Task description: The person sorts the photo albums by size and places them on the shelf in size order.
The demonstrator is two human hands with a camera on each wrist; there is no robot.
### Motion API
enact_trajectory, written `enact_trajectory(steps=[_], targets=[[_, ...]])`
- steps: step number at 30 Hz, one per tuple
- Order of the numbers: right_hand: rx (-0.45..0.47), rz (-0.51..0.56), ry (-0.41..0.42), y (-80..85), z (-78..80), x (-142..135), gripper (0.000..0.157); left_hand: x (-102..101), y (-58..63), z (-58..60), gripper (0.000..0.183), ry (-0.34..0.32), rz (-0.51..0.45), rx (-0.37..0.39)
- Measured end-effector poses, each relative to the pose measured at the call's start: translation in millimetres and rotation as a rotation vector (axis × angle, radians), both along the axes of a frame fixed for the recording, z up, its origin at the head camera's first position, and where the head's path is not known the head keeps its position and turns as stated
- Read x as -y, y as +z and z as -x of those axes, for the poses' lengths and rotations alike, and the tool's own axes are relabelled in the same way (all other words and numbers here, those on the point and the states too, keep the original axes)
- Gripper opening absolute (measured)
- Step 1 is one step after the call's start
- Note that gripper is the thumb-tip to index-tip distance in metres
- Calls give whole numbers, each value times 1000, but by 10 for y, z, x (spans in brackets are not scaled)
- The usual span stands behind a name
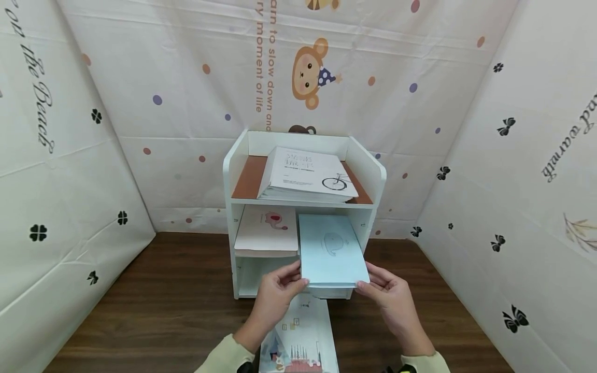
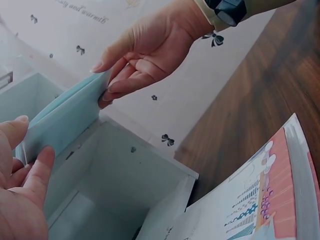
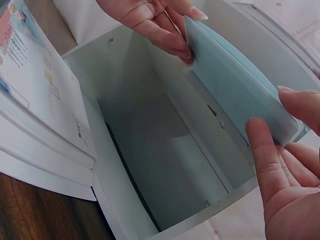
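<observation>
A light-blue notebook [image 1: 333,248] with a whale-like drawing lies flat, its far part inside the middle level of a small white shelf [image 1: 228,233] and its near edge jutting out. My left hand [image 1: 277,290] pinches the near left corner, thumb on top and fingers beneath. At the near right corner my right hand [image 1: 392,298] pinches it likewise. The wrist views show the notebook's thin layered edge [image 3: 240,85] above the lower compartment [image 3: 150,130]. To its left, on the same level, rests a white book [image 1: 266,230] with a pink elephant drawing.
Thick white books [image 1: 308,173] with a bicycle picture lie on the shelf's brown top board [image 1: 249,173]. In front of the shelf, a stack of illustrated books [image 1: 300,331] lies on the dark wood table [image 1: 186,300]. Printed cloth walls [image 1: 186,103] enclose the back and sides.
</observation>
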State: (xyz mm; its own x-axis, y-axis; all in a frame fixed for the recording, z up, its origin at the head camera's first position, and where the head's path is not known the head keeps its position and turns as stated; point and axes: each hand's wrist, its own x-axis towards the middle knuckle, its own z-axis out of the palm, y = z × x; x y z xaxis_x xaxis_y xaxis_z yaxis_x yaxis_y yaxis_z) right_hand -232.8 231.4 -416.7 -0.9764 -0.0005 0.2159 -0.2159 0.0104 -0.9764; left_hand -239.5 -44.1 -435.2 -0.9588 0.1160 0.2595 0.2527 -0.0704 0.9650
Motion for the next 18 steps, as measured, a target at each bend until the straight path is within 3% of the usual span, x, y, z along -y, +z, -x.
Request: enact_trajectory(steps=[8,18], targets=[[-3,-9,-17,-15,54,13,55,-9,-19,58,51,25,-21,9],[-3,-57,-67,-7,114,24,49,-40,-19,110,46,93,29,-25]])
